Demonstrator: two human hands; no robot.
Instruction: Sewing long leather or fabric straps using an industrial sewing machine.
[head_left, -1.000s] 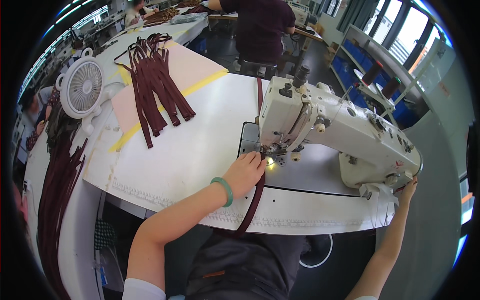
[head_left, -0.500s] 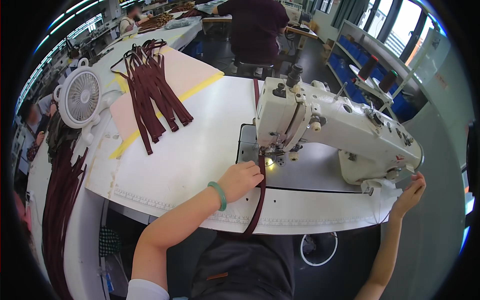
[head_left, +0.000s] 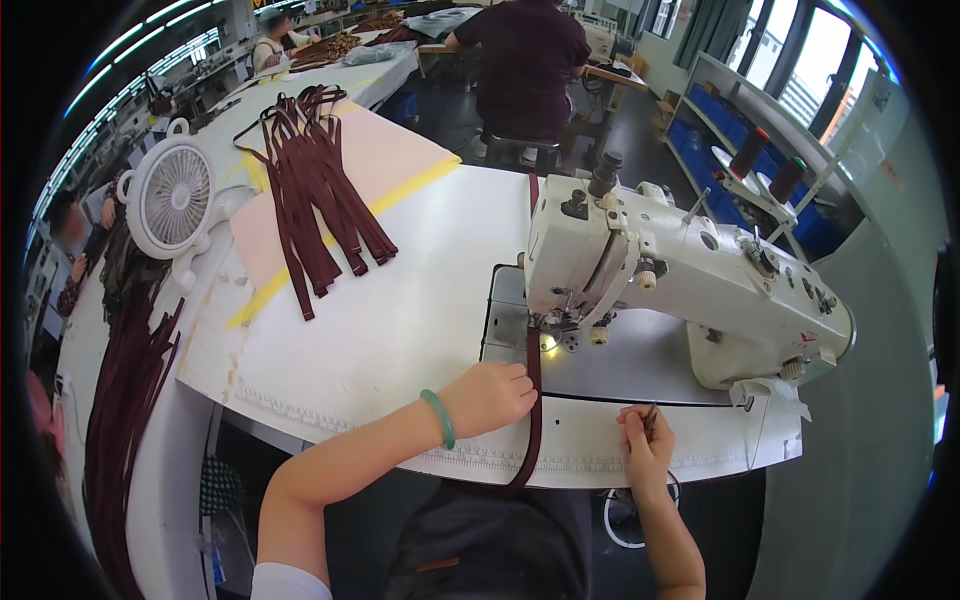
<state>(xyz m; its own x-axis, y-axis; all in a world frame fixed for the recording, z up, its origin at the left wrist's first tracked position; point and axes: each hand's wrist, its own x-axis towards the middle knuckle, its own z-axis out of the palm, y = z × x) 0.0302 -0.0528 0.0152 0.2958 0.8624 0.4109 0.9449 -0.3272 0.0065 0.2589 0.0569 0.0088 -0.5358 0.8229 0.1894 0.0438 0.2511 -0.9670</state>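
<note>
A dark maroon strap [head_left: 534, 430] runs from under the presser foot of the white sewing machine [head_left: 690, 270] toward me and hangs over the table's front edge. My left hand [head_left: 488, 397], with a green bangle at the wrist, has its fingers closed at the strap's left edge, a little in front of the needle area. To the right, over the table's front part, my right hand [head_left: 648, 440] is closed around a small dark pointed tool [head_left: 651, 420]. Most of that tool is hidden by the fingers, so its exact kind does not show.
A bundle of maroon straps [head_left: 320, 200] lies on a pink, yellow-edged sheet [head_left: 405, 165] at the left. Beyond it stands a white fan [head_left: 170, 195]. More straps [head_left: 120, 400] hang along the far left. Thread cones [head_left: 750, 150] stand behind the machine. Other people sit farther back.
My right hand has come from the machine's right end to the table front near the strap, now with the small dark tool in it. My left hand stays at the strap, slightly nearer me.
</note>
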